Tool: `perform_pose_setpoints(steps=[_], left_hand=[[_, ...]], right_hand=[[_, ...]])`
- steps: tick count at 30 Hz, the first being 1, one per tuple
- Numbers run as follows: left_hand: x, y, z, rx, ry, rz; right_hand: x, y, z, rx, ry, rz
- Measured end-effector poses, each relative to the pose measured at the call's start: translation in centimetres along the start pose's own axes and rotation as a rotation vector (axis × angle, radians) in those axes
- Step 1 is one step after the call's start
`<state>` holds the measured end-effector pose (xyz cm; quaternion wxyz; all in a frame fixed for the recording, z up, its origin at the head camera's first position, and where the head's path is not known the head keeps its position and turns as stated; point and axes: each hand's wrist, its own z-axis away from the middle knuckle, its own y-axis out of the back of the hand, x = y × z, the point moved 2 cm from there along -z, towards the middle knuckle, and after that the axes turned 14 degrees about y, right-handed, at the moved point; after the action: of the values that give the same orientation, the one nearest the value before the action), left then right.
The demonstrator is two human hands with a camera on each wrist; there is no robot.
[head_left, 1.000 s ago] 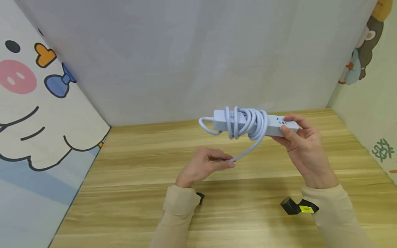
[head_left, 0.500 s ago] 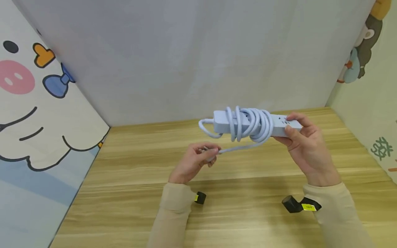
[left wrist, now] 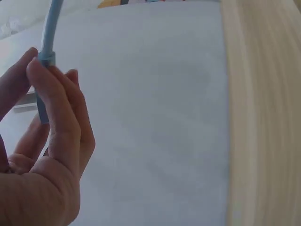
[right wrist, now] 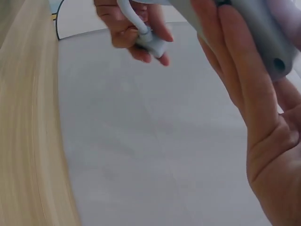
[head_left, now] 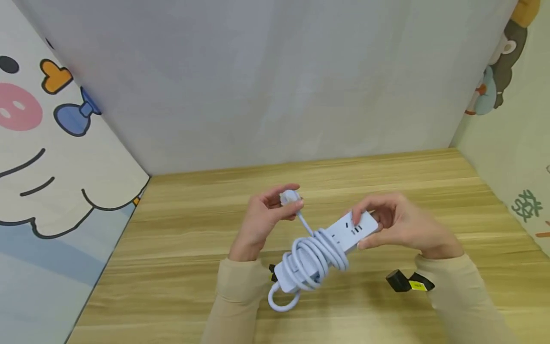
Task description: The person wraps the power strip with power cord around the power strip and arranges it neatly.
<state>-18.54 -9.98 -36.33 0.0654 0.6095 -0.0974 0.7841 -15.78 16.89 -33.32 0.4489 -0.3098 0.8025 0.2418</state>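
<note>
A white power strip slants above the table, its left end lower and nearer in the head view. Several turns of its white cord wrap around the body, and a small loop hangs at the lower left end. My right hand grips the strip's upper right end, thumb on the near side and fingers over the socket face. With thumb and fingers my left hand pinches the plug; a short stretch of cord runs from it to the coil. In the right wrist view, the plug shows between the left fingertips.
Below lies a wood-grain table. A pale grey wall rises behind it, with cartoon-printed panels on the left and right. A black wrist camera sticks out from the right sleeve.
The power strip has come down and nearer, tilting so its left end points toward the person. The right hand turned with it. The left hand raised the plug, drawing the cord upward.
</note>
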Motion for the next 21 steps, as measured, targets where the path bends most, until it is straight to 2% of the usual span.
perform_pose_setpoints(steps=[3, 7, 13, 17, 21], left_hand=[[1.1, -0.6, 1.5, 0.076, -0.109, -0.185], [2.3, -1.8, 3.2, 0.182, -0.299, -0.389], [3.3, -4.0, 5.4, 0.236, -0.573, -0.725], [3.5, -5.4, 6.2, 0.287, -0.686, -0.943], [3.1, -7.3, 6.3, 0.280, -0.773, -1.052]], right_hand=[[0.4, -0.5, -0.3, -0.045, -0.056, 0.022], [0.7, -0.9, -0.6, -0.044, -0.128, 0.087], [1.0, -0.9, -1.0, -0.024, -0.093, 0.178], [1.6, -0.8, -1.3, 0.056, -0.107, 0.251], [1.8, -0.8, -1.4, 0.130, -0.124, 0.318]])
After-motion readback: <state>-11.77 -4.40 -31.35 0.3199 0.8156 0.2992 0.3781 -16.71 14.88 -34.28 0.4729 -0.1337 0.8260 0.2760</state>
